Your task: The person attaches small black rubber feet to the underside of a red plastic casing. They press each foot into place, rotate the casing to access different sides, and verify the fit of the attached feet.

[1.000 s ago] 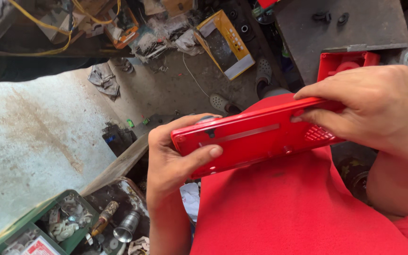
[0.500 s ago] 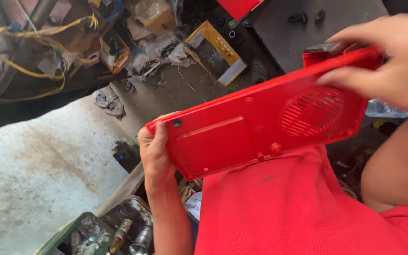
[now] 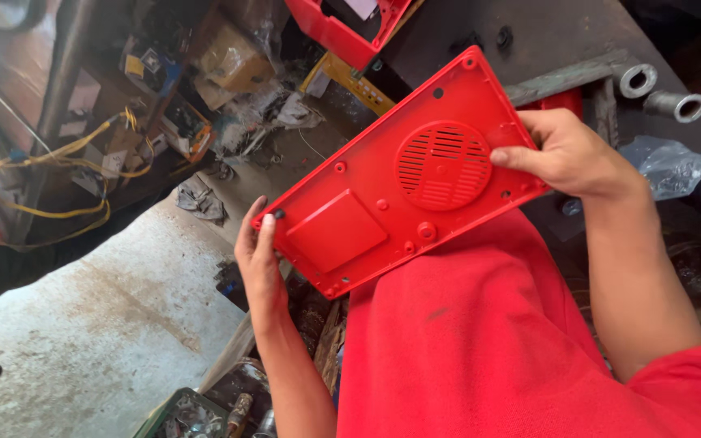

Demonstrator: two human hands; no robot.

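A flat red plastic cover panel point(image 3: 383, 195), with a round vent grille and a raised square patch, faces me above my lap. My left hand point(image 3: 257, 251) grips its lower left corner, fingers along the edge. My right hand point(image 3: 565, 154) holds the right edge, thumb pressed on the face beside the grille. My red shirt point(image 3: 480, 341) fills the space under the panel.
A stained concrete floor point(image 3: 83, 341) lies to the left. Yellow cables point(image 3: 58, 203) and cluttered boxes sit at the back left. Another red housing point(image 3: 342, 32) and a yellow box point(image 3: 350, 81) lie beyond. Metal pipe ends point(image 3: 659, 89) and a plastic bag point(image 3: 667, 166) are at right. A crate of parts point(image 3: 204, 414) is below.
The panel has been tipped up from edge-on to face me fully. My right hand shifted lower on the right edge, and my left hand slid to the lower left corner.
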